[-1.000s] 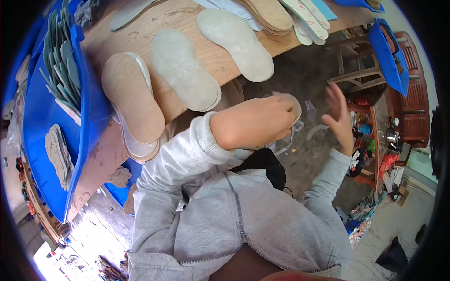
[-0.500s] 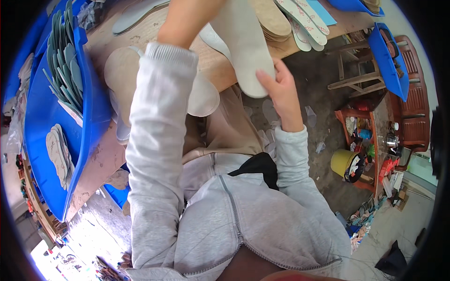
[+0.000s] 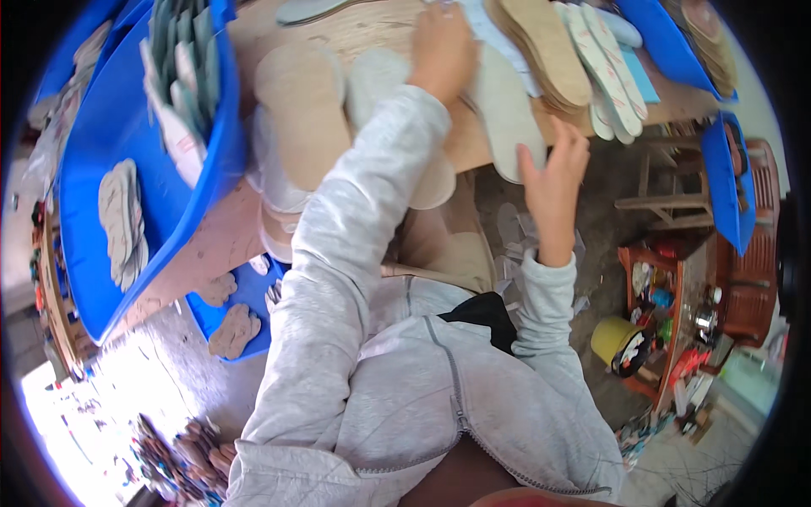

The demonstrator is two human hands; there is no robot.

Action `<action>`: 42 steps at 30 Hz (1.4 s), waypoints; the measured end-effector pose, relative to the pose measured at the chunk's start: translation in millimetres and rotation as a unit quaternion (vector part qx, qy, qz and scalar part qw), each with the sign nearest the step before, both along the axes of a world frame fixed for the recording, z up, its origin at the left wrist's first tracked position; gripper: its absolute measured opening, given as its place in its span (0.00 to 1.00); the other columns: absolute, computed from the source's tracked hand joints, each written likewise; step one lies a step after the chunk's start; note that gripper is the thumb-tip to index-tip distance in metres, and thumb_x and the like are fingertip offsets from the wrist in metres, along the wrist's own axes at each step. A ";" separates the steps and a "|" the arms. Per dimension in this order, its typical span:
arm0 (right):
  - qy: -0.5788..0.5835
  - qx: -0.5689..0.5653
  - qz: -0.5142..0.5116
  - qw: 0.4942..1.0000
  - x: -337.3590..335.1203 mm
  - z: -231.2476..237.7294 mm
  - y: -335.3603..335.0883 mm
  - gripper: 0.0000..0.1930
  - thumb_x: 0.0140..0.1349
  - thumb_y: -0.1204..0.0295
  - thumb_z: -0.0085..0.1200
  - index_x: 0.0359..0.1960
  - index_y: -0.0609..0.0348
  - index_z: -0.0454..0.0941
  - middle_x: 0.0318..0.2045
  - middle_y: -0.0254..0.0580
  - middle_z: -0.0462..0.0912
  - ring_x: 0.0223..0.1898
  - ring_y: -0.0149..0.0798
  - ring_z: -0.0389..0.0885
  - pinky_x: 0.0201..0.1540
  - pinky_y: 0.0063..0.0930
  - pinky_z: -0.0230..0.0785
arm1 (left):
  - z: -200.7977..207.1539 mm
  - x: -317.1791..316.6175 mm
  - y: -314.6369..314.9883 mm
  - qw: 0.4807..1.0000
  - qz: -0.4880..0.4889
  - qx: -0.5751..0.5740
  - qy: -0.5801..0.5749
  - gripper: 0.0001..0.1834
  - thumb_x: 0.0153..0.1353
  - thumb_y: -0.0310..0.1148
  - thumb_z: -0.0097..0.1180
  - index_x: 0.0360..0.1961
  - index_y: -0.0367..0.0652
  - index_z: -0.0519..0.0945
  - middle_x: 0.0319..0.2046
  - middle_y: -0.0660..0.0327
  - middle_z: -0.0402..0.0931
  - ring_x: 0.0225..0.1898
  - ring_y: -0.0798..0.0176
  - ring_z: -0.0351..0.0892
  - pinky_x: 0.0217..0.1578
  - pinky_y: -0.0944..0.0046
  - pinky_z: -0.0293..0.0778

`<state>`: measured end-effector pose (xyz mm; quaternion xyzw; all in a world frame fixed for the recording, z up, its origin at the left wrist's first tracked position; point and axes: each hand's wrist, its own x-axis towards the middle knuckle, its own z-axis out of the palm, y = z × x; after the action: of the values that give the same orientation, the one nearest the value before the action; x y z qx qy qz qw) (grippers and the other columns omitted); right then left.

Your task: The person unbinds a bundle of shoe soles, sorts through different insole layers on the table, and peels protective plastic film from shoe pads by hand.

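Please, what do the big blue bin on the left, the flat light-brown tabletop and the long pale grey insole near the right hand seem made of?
Big blue bin: probably moulded plastic; smooth, slightly shiny, evenly coloured.
Flat light-brown tabletop: likely wood or plywood; dull, with visible grain.
Long pale grey insole: perhaps foam or fabric-faced sheet; flat and matte, but blur leaves this open.
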<state>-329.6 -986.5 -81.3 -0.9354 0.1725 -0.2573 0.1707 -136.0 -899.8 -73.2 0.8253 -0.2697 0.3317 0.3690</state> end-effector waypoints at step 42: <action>-0.181 0.473 0.149 0.849 -82.0 51.8 -2.4 0.18 0.67 0.71 0.46 0.55 0.69 0.67 0.42 0.38 0.77 0.39 0.25 0.75 0.42 0.15 0.66 | 23.4 -196.1 125.3 0.540 -0.496 -0.171 0.658 0.30 0.55 0.32 0.66 0.58 0.36 0.70 0.48 0.60 0.76 0.49 0.68 0.74 0.50 0.67 0.70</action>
<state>-411.7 -988.9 -29.5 -0.6927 0.0983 -0.2811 0.6569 -332.0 -774.5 -49.7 0.4675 -0.2554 -0.5006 0.6823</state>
